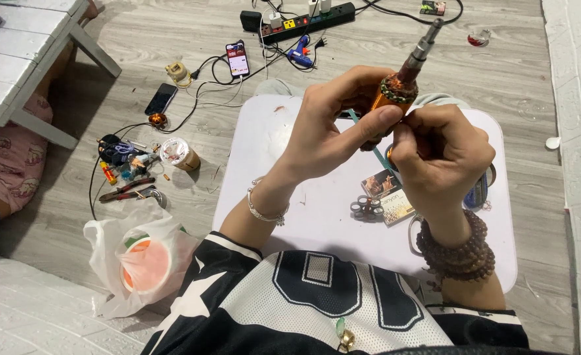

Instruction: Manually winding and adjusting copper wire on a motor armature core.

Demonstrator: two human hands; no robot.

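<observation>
My left hand (333, 125) grips an orange cylindrical motor part (390, 97) wound with copper wire, its metal shaft (420, 49) pointing up and away. My right hand (438, 154) is closed just right of it, fingertips pinched at the part's lower side. A thin teal strip (369, 141) runs down between the two hands. Both hands hover above a small white table (284, 171). Beaded bracelets circle my right wrist, a silver bangle my left.
On the table lie a small box (387, 194) and a cluster of metal rings (366, 208). The floor holds a power strip (307, 21), two phones (238, 58), a blue glue gun (300, 56), pliers (126, 190), a tape roll (175, 152) and a plastic bag (142, 260). A white bench (21, 59) stands far left.
</observation>
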